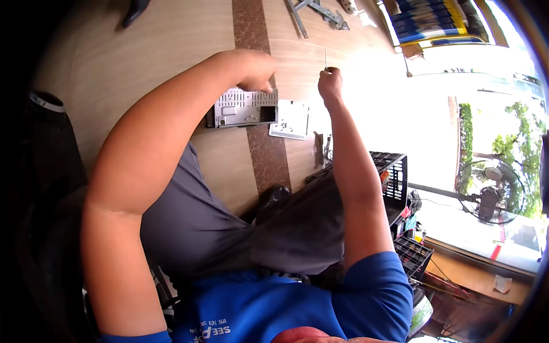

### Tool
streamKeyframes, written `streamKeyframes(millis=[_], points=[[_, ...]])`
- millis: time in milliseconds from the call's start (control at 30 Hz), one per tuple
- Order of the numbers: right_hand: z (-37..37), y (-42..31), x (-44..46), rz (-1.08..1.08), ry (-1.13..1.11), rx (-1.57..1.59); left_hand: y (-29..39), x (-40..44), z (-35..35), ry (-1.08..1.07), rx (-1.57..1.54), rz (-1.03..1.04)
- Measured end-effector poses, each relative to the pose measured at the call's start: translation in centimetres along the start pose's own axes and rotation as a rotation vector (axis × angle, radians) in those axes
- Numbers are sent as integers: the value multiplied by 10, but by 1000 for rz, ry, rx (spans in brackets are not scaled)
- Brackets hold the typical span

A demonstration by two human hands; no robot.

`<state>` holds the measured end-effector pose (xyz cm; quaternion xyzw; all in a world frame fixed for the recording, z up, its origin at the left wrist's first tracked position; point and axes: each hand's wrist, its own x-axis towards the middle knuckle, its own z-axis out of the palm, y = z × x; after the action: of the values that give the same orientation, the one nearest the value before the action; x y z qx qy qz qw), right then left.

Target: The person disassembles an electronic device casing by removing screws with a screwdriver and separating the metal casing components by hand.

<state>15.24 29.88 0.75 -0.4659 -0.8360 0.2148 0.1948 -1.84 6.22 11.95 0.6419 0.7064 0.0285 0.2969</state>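
A silvery metal device case [243, 107] with slotted vents and a dark square opening stands on the floor in front of my knees. My left hand [258, 70] is bent over its upper right edge, fingers curled downward and close together. Whatever those fingers pinch, if anything, is hidden. Farther right, my right hand [330, 83] is closed around what looks like a screwdriver [326, 57], its thin shaft pointing up and away from me. Beside the case lies a flat white perforated plate [290, 121] with small dark bits on it.
Metal brackets [320, 12] lie on the floor at the top. A black plastic crate [394, 177] stands by my right arm, and a fan [490, 191] is farther right. Strong glare covers the floor on the right. A dark cylindrical object [48, 103] is at far left.
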Motion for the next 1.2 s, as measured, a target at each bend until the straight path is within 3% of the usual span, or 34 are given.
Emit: streamKeyframes(millis=[100,167,233,300,367,433,567,633,833,900,1200], points=[[-58,-56,-23,-95,-235,105,-6,0,12,40,1,-28],[-96,-104,-67,-262,-210,72,-7,-1,13,35,9,-34],[-111,-118,-100,-401,-213,29,-4,-1,13,-105,63,-100],[-106,-117,-126,-383,-308,170,-4,0,19,-131,75,-100],[-104,-119,-138,-269,-396,37,-6,3,25,-163,99,-98],[-108,-122,-140,-260,-401,114,-5,2,33,-135,60,-113],[-109,-111,-135,-339,-399,104,-2,4,43,-138,45,-125],[-99,-98,-128,-546,-337,15,-3,5,47,-157,58,-119],[-84,-87,-121,-538,-468,-34,1,8,56,-164,91,-91],[-86,-91,-120,-423,-511,-55,7,9,57,-192,84,-121],[-88,-88,-116,-486,-480,-65,12,17,73,-248,73,-88]])
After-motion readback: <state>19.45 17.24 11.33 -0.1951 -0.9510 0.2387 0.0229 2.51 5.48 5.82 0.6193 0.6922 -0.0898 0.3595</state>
